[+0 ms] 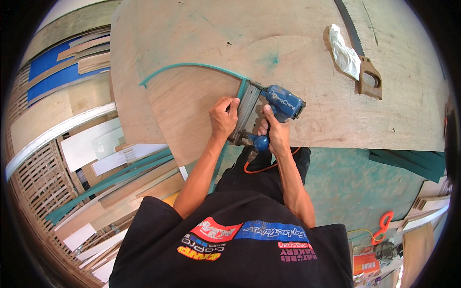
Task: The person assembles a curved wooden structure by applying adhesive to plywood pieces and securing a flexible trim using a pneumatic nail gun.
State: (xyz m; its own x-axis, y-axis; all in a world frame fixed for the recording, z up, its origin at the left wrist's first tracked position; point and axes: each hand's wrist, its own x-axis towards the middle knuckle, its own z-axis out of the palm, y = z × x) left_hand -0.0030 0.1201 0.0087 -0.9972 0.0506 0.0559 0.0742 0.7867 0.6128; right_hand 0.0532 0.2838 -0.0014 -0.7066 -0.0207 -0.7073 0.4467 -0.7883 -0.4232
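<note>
My right hand (276, 130) grips the handle of a blue nail gun (285, 100). The gun's long grey magazine (246, 111) slants down toward me. Its nose rests at the corner where a thin curved green strip (192, 65) meets a straight green strip (242, 89). My left hand (223, 117) is closed at the straight strip, thumb against it, just left of the magazine; its fingertips are partly hidden. A wedge-shaped plywood panel (185, 105) lies inside the curve and reaches past the table's near edge. An orange air hose (261, 171) hangs below the gun.
A handsaw (370, 79) and a crumpled white sheet (344, 52) lie at the right of the plywood table (307, 53). Stacked boards and strips (120, 187) fill a slatted bench on the left. Orange-handled scissors (382, 228) and offcuts lie low at right.
</note>
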